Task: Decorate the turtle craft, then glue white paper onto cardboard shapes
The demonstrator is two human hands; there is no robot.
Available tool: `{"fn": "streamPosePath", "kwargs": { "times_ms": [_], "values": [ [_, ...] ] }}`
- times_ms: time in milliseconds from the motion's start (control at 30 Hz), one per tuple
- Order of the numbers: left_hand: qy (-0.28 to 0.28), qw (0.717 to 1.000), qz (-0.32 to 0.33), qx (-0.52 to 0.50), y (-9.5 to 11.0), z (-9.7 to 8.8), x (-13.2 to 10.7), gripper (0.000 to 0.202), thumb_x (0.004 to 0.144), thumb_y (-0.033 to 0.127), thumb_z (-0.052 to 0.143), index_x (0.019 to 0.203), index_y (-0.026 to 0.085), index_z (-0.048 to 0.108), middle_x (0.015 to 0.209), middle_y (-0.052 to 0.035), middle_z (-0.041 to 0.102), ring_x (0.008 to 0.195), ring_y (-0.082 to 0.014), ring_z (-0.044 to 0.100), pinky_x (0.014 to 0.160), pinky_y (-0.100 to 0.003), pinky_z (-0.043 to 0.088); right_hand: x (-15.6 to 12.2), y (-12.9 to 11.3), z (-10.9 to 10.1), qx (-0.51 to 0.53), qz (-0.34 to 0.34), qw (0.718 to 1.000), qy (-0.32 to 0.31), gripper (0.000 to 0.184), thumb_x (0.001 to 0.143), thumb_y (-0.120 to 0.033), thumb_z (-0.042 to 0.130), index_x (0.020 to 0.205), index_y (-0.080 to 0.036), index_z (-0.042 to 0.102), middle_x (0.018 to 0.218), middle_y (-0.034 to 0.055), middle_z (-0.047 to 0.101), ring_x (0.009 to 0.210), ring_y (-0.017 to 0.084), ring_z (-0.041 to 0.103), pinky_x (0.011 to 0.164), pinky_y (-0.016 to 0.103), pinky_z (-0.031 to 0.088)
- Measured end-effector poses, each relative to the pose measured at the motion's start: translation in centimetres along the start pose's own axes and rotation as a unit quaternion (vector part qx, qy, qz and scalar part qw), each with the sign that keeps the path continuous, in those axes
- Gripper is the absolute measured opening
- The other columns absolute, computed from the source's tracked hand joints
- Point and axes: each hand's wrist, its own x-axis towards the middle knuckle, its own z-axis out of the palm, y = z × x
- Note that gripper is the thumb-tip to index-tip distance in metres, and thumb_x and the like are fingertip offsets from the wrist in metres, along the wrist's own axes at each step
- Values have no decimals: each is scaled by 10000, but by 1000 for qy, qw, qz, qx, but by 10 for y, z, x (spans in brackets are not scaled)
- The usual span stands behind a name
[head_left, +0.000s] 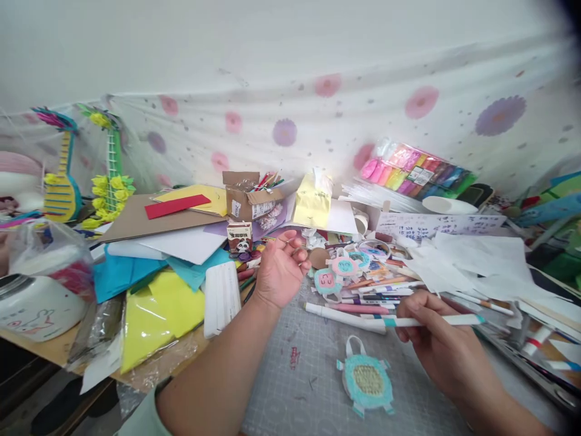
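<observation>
My right hand (436, 339) grips a slim white marker (454, 320) with teal ends, held nearly level above the grey cutting mat (290, 387). The marker's left end overlaps a white marker (340, 316) on the mat; I cannot tell if they touch. Below lies a teal turtle-shaped paper cutout (367, 378) with a yellowish patterned middle and a loop on top. My left hand (284, 269) is raised, palm up, with loosely bent fingers and nothing in them. Beside its fingertips are a brown disc (319, 258) and small pink and teal face cutouts (325, 280).
Several pens and markers (376, 297) are heaped behind the mat. White paper sheets (481, 266) lie at right, a white pack (222, 298) and yellow sheets (163, 318) at left. A pencil box (249, 200) and a bag of coloured clay (417, 169) stand behind.
</observation>
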Motion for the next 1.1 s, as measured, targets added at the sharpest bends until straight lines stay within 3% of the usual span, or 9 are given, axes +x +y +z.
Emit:
{"fn": "streamPosePath", "kwargs": {
  "times_ms": [167, 467, 533, 600, 700, 867, 967, 1100],
  "values": [
    [25, 1000, -10, -12, -2, 0, -1, 433, 683, 563, 603, 944, 219, 578, 815, 8, 528, 653, -110, 474, 593, -251, 404, -2, 4, 2, -13, 12, 1000, -5, 249, 711, -397, 671, 578, -217, 561, 534, -17, 457, 483, 129, 404, 451, 270, 286],
    [1, 1000, -21, -15, -2, 3, -4, 441, 694, 582, 571, 936, 214, 569, 814, 6, 515, 655, -111, 468, 617, -257, 399, -7, 4, 0, -22, 12, 1000, -3, 260, 693, -400, 682, 552, -217, 562, 513, -8, 462, 482, 128, 413, 449, 265, 300],
    [0, 1000, -16, 8, -3, 4, -4, 458, 702, 606, 539, 944, 218, 558, 826, 4, 505, 655, -109, 463, 620, -258, 399, -7, 5, -1, -25, 8, 1000, 2, 258, 688, -398, 689, 558, -213, 566, 515, -9, 470, 479, 121, 412, 446, 258, 300],
    [-7, 995, -4, 99, -5, 4, -5, 479, 737, 642, 447, 958, 226, 533, 833, 6, 485, 645, -104, 453, 620, -256, 399, -7, 6, -1, -25, 6, 1000, 0, 258, 691, -394, 691, 563, -208, 566, 511, -13, 473, 480, 117, 414, 448, 252, 303],
    [-24, 960, -6, 278, -10, 3, -4, 435, 801, 600, 369, 949, 215, 507, 779, 16, 456, 582, -90, 425, 583, -242, 381, -8, 8, -1, -14, 14, 1000, -13, 273, 702, -392, 683, 559, -201, 550, 483, -22, 455, 472, 117, 406, 446, 249, 294],
    [-66, 894, -67, 438, -17, 4, -6, 293, 783, 445, 529, 793, 153, 552, 634, 30, 473, 499, -79, 395, 495, -217, 302, -11, 2, 3, 19, -19, 1000, -16, 355, 746, -362, 642, 488, -197, 463, 400, -37, 392, 414, 103, 334, 409, 249, 212],
    [-105, 835, -68, 536, -19, 7, -10, 225, 755, 374, 582, 710, 153, 575, 588, 42, 474, 526, -92, 400, 502, -217, 285, -11, -4, 5, 27, -49, 998, -6, 375, 771, -351, 615, 472, -203, 443, 380, -46, 364, 385, 94, 295, 388, 255, 189],
    [-207, 746, -60, 630, -25, 12, -16, 184, 770, 341, 570, 706, 177, 623, 615, 37, 536, 596, -115, 457, 558, -230, 315, -9, -7, 5, 0, -76, 997, 3, 400, 805, -357, 575, 462, -207, 434, 365, -48, 362, 372, 94, 303, 387, 257, 214]
  ]
}}
